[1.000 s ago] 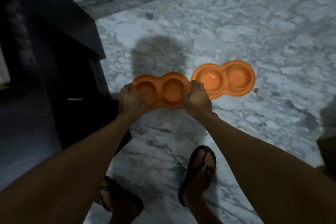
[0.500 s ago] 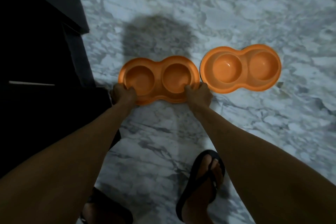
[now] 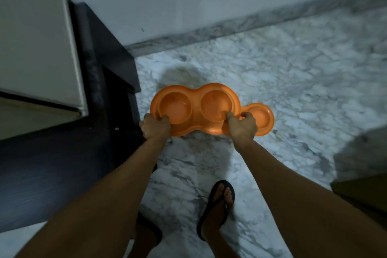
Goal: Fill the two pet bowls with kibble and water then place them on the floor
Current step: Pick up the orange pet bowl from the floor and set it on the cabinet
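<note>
The orange double bowl (image 3: pixel 194 109) is held clear of the marble floor (image 3: pixel 293 94), roughly level, with its 2 wells facing up. Both wells appear empty; no kibble or water is visible.

The left hand (image 3: pixel 156 126) is closed on the near left rim, thumb on top and fingers wrapped under the edge. The right hand (image 3: pixel 243 124) is closed on the near right rim, thumb hooked into the right well. A grip at each end spreads the load and keeps the long dish from tipping.

A second orange double bowl (image 3: pixel 260 118) lies on the floor to the right, partly hidden behind the held dish and the right hand. Only 1 of its wells is visible, and its contents cannot be determined.

A dark cabinet (image 3: pixel 109 81) stands to the left, near the held dish. A foot in a black sandal (image 3: pixel 217 205) is planted on the near floor.

Judgement: the dish is up off the floor for carrying to a filling point, so the task stands at an early stage.
</note>
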Tool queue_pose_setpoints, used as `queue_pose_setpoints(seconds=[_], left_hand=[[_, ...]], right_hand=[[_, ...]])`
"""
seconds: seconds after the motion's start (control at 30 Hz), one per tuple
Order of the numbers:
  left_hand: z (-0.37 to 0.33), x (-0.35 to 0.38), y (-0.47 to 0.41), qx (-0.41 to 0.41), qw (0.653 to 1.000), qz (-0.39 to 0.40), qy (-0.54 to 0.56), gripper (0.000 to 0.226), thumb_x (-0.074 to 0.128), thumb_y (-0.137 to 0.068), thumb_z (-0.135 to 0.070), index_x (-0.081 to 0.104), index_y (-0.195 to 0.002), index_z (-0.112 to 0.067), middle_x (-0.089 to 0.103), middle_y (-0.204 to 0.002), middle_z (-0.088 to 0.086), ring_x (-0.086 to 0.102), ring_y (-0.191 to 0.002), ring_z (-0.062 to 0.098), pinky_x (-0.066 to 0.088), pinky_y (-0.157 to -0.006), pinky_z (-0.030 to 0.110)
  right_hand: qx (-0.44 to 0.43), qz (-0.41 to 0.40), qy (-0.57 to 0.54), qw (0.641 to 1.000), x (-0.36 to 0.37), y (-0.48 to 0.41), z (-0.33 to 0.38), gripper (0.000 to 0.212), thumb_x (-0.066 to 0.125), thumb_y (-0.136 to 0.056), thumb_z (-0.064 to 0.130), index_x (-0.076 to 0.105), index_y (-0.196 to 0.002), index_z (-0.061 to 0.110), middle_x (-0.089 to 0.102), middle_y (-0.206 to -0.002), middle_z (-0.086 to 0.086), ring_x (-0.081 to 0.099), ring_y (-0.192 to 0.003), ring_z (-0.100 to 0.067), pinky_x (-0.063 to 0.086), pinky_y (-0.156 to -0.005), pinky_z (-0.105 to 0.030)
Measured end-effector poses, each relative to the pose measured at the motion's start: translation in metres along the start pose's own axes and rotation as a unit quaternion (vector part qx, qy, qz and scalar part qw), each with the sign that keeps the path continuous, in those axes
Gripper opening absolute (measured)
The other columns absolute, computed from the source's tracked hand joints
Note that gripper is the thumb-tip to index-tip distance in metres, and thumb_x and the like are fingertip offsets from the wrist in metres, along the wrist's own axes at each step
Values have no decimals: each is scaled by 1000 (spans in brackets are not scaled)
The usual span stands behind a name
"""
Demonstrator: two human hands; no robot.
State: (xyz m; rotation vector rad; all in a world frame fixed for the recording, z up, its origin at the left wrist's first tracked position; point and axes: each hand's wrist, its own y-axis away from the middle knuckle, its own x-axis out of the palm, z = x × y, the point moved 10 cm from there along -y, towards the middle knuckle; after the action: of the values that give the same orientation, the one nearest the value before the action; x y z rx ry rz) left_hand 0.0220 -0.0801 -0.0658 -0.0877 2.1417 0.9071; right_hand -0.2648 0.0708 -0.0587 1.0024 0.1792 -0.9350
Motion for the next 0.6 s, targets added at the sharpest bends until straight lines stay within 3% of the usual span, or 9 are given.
queue_pose_setpoints(seconds=[0.07,0.23,0.37,0.43,0.6], left_hand=[[-33,-39,44,7,999,-1,34,47,64,-85,-25,56,-122,2,57,-123,26,60,-104,42,51,-85,43],[-101,-134,147,22,992,7,125,61,60,-68,-41,61,-116,-4,61,-117,21,62,-103,39,52,-93,49],[-133,-208,216,45,989,-2,139,47,64,-79,-38,63,-112,-4,64,-112,19,64,-95,37,54,-85,43],[-141,-242,243,53,988,-9,144,47,62,-78,-39,64,-110,-4,64,-112,19,64,-96,38,54,-85,44],[-153,-319,291,98,973,-18,207,45,68,-82,-29,61,-116,0,60,-118,22,61,-104,39,50,-89,42]], right_hand=[[-13,-5,-10,1000,-41,36,43,67,72,-64,50,60,-117,12,68,-112,-14,62,-110,-34,49,-97,-50],[-29,-12,-38,999,-143,133,140,58,72,-77,39,57,-126,12,63,-115,-14,59,-109,-33,49,-97,-49],[-59,-13,-68,996,-201,205,195,56,71,-79,37,56,-127,13,57,-105,-10,57,-111,-33,48,-97,-48],[-81,-18,-85,993,-223,242,214,55,72,-77,37,57,-125,14,59,-112,-12,57,-112,-34,48,-97,-49],[-113,-28,-125,985,-254,324,235,48,70,-80,34,58,-122,14,60,-117,-16,51,-95,-28,44,-81,-39]])
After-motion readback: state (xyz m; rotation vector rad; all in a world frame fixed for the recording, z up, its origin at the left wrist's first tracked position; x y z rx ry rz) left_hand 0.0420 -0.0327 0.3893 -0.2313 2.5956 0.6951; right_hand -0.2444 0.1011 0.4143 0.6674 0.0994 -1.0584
